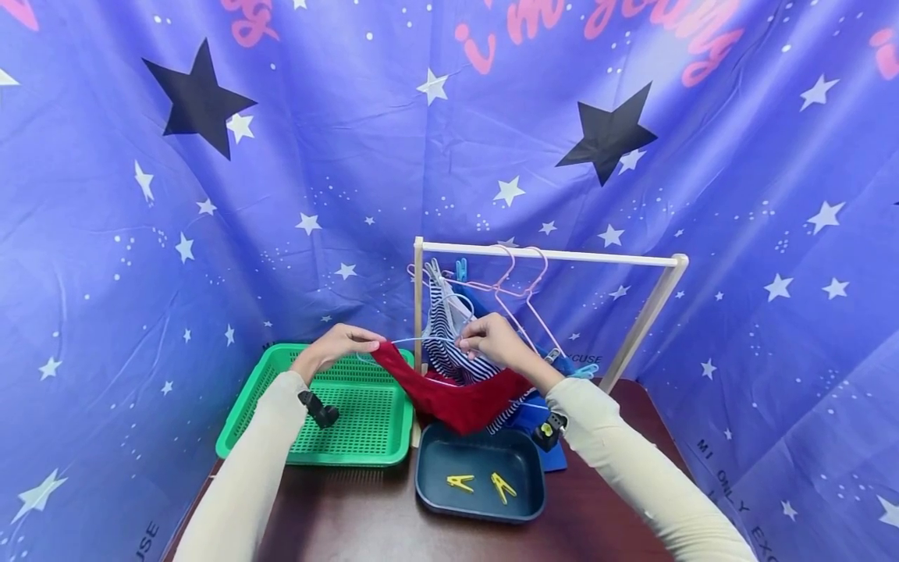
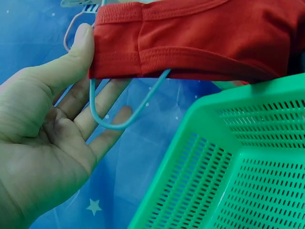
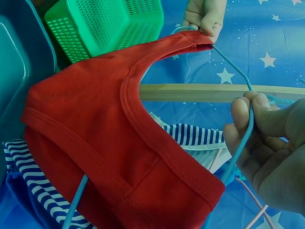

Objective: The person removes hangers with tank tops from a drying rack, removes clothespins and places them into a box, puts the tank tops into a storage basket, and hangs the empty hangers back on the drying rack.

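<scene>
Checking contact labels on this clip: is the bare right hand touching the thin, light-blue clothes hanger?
Touching: the right wrist view shows the right hand pinching the hanger between thumb and finger.

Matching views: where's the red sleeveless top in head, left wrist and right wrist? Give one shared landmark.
Head: red sleeveless top below centre, slightly right.
Left wrist: red sleeveless top across the top, running to the right edge.
Right wrist: red sleeveless top over much of the centre-left, reaching the bottom edge.
Shared landmark: green basket, left of centre in head, lower right in left wrist, upper left in right wrist.
</scene>
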Motion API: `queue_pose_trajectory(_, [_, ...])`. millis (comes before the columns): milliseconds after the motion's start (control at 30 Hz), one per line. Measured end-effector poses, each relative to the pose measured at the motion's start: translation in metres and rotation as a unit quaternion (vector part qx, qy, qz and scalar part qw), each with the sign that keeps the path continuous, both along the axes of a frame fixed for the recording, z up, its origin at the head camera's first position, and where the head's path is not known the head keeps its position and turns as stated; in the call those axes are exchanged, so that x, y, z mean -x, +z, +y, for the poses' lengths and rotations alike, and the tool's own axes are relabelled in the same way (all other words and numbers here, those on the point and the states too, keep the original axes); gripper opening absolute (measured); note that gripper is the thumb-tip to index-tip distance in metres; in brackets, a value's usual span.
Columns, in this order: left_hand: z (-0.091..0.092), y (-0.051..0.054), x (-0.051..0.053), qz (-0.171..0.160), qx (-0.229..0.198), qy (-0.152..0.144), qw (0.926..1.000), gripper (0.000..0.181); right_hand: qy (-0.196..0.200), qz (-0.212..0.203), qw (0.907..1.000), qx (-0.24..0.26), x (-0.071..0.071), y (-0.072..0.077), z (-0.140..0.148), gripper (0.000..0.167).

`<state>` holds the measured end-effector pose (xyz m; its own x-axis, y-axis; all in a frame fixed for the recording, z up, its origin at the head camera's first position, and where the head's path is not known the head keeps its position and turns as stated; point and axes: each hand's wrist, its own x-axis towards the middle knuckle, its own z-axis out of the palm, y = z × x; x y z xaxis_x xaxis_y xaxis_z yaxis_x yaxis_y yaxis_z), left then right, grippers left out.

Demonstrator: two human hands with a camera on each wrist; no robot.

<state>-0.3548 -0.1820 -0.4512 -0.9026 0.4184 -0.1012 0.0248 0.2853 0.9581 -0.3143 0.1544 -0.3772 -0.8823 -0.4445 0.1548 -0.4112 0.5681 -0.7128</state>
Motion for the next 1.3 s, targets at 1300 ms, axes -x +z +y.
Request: queue_pose_trajectory(1300, [-0.014,-0.001,0.005,-0.039,-0.080,0.033,0.9955,0.019,-0.017,-0.022,0.9996,0.007,0.002,-0.004,0.007,0.021])
